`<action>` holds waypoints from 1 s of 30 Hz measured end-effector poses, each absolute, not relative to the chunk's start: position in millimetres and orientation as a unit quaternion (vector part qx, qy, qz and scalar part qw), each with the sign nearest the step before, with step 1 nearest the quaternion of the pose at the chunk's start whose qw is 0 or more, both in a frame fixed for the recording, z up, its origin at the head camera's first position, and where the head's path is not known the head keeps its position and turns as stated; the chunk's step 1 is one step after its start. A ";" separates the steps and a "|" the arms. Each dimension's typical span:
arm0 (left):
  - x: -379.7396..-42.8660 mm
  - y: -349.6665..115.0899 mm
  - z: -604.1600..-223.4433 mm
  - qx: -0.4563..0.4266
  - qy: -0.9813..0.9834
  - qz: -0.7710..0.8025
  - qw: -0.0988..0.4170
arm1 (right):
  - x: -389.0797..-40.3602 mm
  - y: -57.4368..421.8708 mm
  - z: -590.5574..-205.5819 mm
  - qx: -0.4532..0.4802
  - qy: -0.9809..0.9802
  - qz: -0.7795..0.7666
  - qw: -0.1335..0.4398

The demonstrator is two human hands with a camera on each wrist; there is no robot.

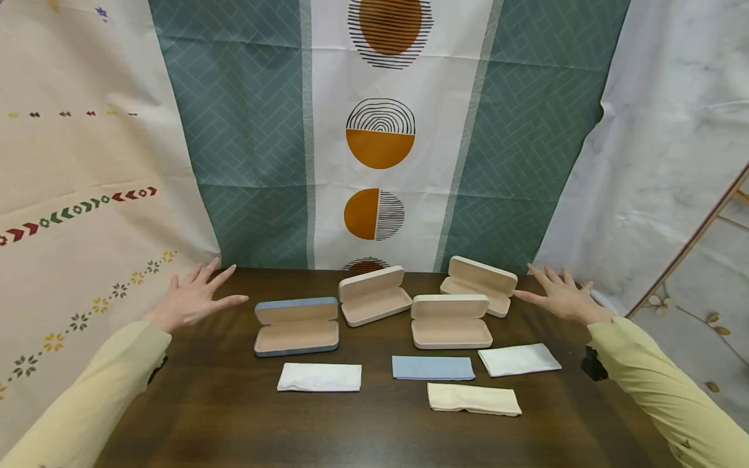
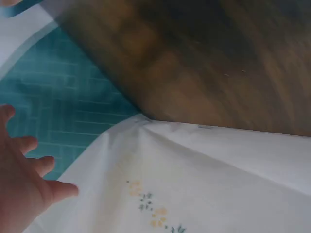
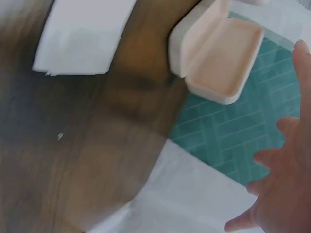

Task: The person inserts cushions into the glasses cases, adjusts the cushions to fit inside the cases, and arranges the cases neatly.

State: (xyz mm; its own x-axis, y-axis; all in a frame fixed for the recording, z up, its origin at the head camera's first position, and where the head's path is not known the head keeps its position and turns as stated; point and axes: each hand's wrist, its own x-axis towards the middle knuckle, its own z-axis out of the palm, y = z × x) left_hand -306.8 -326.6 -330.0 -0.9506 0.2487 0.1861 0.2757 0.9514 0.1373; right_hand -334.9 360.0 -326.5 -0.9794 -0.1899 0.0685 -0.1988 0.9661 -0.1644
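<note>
Soft, even light; wrist views blurry.

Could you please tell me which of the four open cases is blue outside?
The leftmost case, nearest the left hand, is blue outside; the other three cases are cream.

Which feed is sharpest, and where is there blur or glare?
Head view: sharpest, the open blue-and-beige oblong case crisp-edged, a soft sheen on the dark brown wooden table. Left wrist view: hazy, the table's grain smeared. Right wrist view: soft too, edges of the open beige oblong case fuzzy, the folded white rectangular cloth nearly textureless.
</note>
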 end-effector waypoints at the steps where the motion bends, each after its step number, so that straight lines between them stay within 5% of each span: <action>1: -307.0 -325.6 -327.7 -0.133 -0.984 -0.088 0.080 | -335.8 358.6 -324.9 0.099 -0.990 0.094 0.027; 17: -307.9 -281.8 -274.9 -0.220 -0.940 -0.247 0.080 | -342.6 286.0 -273.2 0.172 -0.928 0.320 0.084; 30: -308.7 -238.8 -279.9 -0.310 -0.893 -0.325 0.014 | -337.9 194.3 -263.1 0.308 -0.818 0.483 0.041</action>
